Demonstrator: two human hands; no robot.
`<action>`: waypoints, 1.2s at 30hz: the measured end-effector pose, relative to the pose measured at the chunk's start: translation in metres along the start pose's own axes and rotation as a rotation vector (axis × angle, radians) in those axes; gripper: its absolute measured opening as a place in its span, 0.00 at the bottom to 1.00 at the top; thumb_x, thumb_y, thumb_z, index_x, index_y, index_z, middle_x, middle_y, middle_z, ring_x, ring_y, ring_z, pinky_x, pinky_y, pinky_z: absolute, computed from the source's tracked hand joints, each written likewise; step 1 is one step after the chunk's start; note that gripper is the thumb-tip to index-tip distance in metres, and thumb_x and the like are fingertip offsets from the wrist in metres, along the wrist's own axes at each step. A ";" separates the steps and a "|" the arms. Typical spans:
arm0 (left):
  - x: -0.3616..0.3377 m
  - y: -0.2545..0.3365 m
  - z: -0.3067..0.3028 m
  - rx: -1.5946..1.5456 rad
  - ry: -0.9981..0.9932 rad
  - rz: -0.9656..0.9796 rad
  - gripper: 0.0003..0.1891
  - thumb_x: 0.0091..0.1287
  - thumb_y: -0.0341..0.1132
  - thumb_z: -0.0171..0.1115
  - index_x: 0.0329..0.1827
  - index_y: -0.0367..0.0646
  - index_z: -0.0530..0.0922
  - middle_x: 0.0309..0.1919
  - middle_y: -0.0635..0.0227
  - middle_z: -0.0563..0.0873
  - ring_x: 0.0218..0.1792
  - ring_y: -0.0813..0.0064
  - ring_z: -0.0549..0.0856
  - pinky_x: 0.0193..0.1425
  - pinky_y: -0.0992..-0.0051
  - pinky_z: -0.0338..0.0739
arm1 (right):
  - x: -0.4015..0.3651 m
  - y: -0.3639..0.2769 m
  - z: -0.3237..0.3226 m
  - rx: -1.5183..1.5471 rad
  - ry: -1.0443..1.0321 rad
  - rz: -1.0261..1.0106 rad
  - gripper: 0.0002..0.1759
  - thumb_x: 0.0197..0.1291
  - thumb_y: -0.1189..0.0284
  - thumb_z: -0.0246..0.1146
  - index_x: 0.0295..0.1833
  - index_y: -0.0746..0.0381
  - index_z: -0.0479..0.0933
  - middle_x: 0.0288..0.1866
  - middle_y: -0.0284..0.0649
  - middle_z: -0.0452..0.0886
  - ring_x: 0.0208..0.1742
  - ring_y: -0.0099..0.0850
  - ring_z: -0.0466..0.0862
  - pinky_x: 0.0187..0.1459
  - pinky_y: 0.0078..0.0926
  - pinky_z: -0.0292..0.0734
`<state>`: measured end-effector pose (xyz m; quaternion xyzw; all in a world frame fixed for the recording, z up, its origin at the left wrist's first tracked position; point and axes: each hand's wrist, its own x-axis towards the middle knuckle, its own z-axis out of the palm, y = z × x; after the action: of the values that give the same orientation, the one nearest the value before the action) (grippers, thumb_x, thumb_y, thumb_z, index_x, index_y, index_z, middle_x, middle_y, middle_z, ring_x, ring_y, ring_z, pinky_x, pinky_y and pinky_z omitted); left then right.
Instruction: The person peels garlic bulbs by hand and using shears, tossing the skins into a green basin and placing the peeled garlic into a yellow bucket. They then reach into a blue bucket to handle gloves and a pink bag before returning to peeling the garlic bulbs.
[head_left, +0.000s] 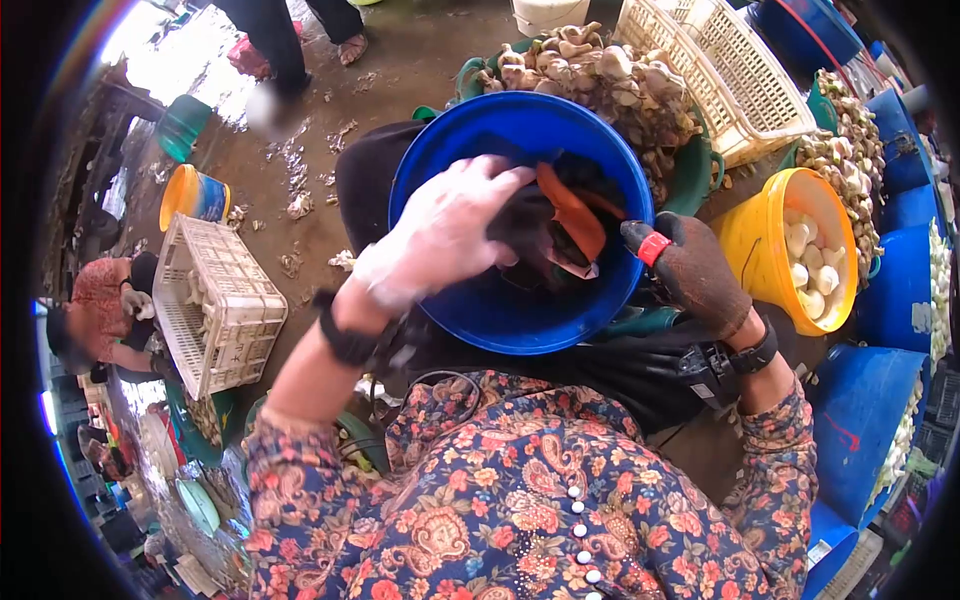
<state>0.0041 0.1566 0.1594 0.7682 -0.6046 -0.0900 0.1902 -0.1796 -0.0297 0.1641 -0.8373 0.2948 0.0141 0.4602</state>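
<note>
A blue bucket (520, 335) rests at my lap, tilted so I look down into it. Inside lie dark cloth-like things and an orange piece (573, 222) whose kind I cannot make out. My left hand (440, 225), pale and slightly blurred, hovers over the bucket's left side with its fingers apart. On the right, my right hand (692, 275) wears a dark glove with a red band on one finger. Its fingers close round the bucket's right rim.
Behind the bucket is a heaped basket of garlic-like bulbs (610, 75), beside a cream crate (745, 85). A yellow bucket (760, 245) of white bulbs stands right, near blue tubs (860, 400). Leftward, a co-worker (100, 300) sits by another crate (235, 300). Someone's legs (265, 40) show beyond.
</note>
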 end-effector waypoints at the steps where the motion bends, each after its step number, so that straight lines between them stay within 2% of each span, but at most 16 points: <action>1: 0.016 -0.009 0.013 0.052 -0.069 0.031 0.40 0.40 0.38 0.76 0.61 0.41 0.70 0.56 0.52 0.73 0.57 0.54 0.74 0.61 0.63 0.70 | -0.001 0.000 0.001 0.004 0.003 0.010 0.28 0.59 0.52 0.60 0.36 0.72 0.78 0.21 0.46 0.77 0.26 0.25 0.75 0.31 0.31 0.72; 4: 0.034 -0.009 0.017 0.099 -0.080 0.149 0.39 0.40 0.37 0.75 0.61 0.40 0.71 0.55 0.54 0.75 0.57 0.54 0.74 0.60 0.64 0.71 | -0.003 0.005 0.001 -0.003 -0.010 0.086 0.27 0.59 0.53 0.60 0.35 0.72 0.78 0.21 0.48 0.76 0.26 0.26 0.76 0.31 0.32 0.72; 7: 0.035 -0.012 0.010 0.058 -0.151 0.029 0.39 0.41 0.37 0.74 0.62 0.41 0.71 0.55 0.55 0.76 0.57 0.55 0.75 0.60 0.64 0.71 | -0.003 0.014 0.001 -0.048 -0.002 0.027 0.27 0.59 0.53 0.61 0.34 0.72 0.78 0.22 0.51 0.77 0.27 0.31 0.80 0.31 0.33 0.72; 11: 0.052 -0.023 0.038 0.259 -0.264 -0.043 0.54 0.34 0.42 0.78 0.69 0.43 0.60 0.63 0.48 0.67 0.60 0.50 0.72 0.64 0.62 0.69 | -0.006 0.008 0.007 0.017 -0.009 -0.012 0.27 0.59 0.53 0.61 0.34 0.72 0.77 0.22 0.53 0.77 0.27 0.33 0.80 0.31 0.35 0.72; 14: 0.066 -0.024 0.077 0.045 -0.365 0.042 0.61 0.26 0.46 0.80 0.71 0.48 0.58 0.64 0.46 0.64 0.64 0.48 0.68 0.65 0.62 0.69 | -0.007 0.007 0.011 0.011 -0.001 0.048 0.27 0.58 0.53 0.61 0.33 0.72 0.76 0.22 0.54 0.77 0.25 0.36 0.79 0.31 0.36 0.72; 17: 0.056 -0.029 0.139 0.339 -0.451 0.192 0.61 0.28 0.47 0.80 0.72 0.49 0.56 0.65 0.39 0.61 0.66 0.42 0.63 0.67 0.59 0.65 | -0.010 0.013 0.012 -0.013 0.009 0.064 0.25 0.58 0.54 0.62 0.33 0.71 0.75 0.24 0.54 0.78 0.25 0.41 0.79 0.31 0.36 0.71; 19: 0.051 -0.053 0.193 0.660 0.107 0.328 0.55 0.36 0.47 0.77 0.71 0.50 0.58 0.65 0.34 0.59 0.67 0.40 0.61 0.66 0.57 0.67 | -0.012 0.014 0.016 0.019 0.017 0.060 0.25 0.58 0.54 0.62 0.33 0.71 0.75 0.24 0.54 0.78 0.26 0.41 0.79 0.31 0.37 0.71; 20: 0.052 -0.050 0.184 0.661 0.107 0.329 0.55 0.36 0.47 0.77 0.71 0.50 0.58 0.65 0.34 0.59 0.67 0.40 0.61 0.66 0.57 0.67 | -0.013 0.014 0.016 0.043 0.019 0.060 0.25 0.58 0.54 0.62 0.33 0.71 0.75 0.24 0.54 0.78 0.26 0.41 0.79 0.31 0.37 0.71; 22: 0.059 -0.037 0.144 0.358 -0.361 0.224 0.17 0.58 0.33 0.58 0.52 0.43 0.75 0.55 0.41 0.74 0.47 0.49 0.82 0.56 0.58 0.74 | -0.014 0.019 0.014 0.066 0.015 0.084 0.25 0.58 0.54 0.62 0.33 0.71 0.75 0.24 0.54 0.78 0.26 0.41 0.79 0.31 0.37 0.71; 23: 0.066 -0.034 0.131 0.368 -0.358 0.231 0.17 0.58 0.33 0.58 0.52 0.43 0.75 0.55 0.41 0.74 0.47 0.49 0.82 0.56 0.58 0.74 | -0.013 0.021 0.013 0.089 0.014 0.106 0.25 0.58 0.54 0.62 0.33 0.71 0.75 0.24 0.54 0.78 0.27 0.41 0.80 0.31 0.37 0.71; 25: 0.078 -0.030 0.112 0.183 -0.667 -0.012 0.16 0.53 0.33 0.63 0.47 0.43 0.78 0.45 0.48 0.81 0.46 0.54 0.83 0.47 0.61 0.77 | -0.012 0.026 0.013 0.111 0.024 0.097 0.25 0.58 0.54 0.62 0.33 0.71 0.75 0.24 0.54 0.78 0.27 0.41 0.79 0.32 0.37 0.71; 28: 0.065 -0.033 0.091 0.136 -0.477 0.017 0.18 0.50 0.29 0.66 0.46 0.41 0.79 0.41 0.58 0.84 0.45 0.65 0.84 0.43 0.68 0.78 | -0.011 0.030 0.011 0.126 0.026 0.103 0.26 0.58 0.54 0.62 0.32 0.71 0.75 0.24 0.54 0.77 0.26 0.41 0.79 0.32 0.37 0.71; 30: 0.045 -0.037 0.070 -0.995 -0.403 -0.356 0.24 0.48 0.28 0.70 0.51 0.39 0.78 0.43 0.64 0.84 0.47 0.73 0.82 0.52 0.74 0.75 | -0.009 0.034 0.010 0.128 0.015 0.115 0.26 0.58 0.54 0.62 0.32 0.71 0.75 0.24 0.55 0.77 0.26 0.42 0.79 0.32 0.37 0.71; 32: 0.034 -0.004 0.018 -1.056 -0.165 -0.062 0.12 0.64 0.31 0.60 0.48 0.36 0.78 0.38 0.68 0.84 0.37 0.76 0.82 0.42 0.75 0.78 | -0.008 0.038 0.008 0.142 0.040 0.083 0.26 0.57 0.54 0.62 0.31 0.71 0.75 0.24 0.56 0.76 0.26 0.42 0.78 0.31 0.37 0.70; 33: 0.031 0.005 0.002 -1.058 -0.167 -0.066 0.12 0.64 0.31 0.60 0.48 0.36 0.78 0.38 0.68 0.84 0.37 0.76 0.82 0.42 0.75 0.78 | -0.008 0.037 0.006 0.117 0.028 0.080 0.26 0.58 0.54 0.61 0.29 0.71 0.74 0.22 0.56 0.75 0.25 0.43 0.78 0.31 0.37 0.70; 36: 0.018 0.021 -0.026 -1.533 -0.050 0.042 0.25 0.69 0.40 0.54 0.65 0.36 0.65 0.57 0.61 0.75 0.56 0.76 0.75 0.64 0.79 0.68 | -0.008 0.033 0.006 0.081 0.041 0.068 0.25 0.58 0.54 0.60 0.29 0.70 0.76 0.20 0.53 0.75 0.24 0.39 0.78 0.30 0.36 0.70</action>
<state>-0.0011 0.1397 0.1931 0.4075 -0.3916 -0.4978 0.6578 -0.2013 -0.0339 0.1380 -0.8076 0.3326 0.0006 0.4870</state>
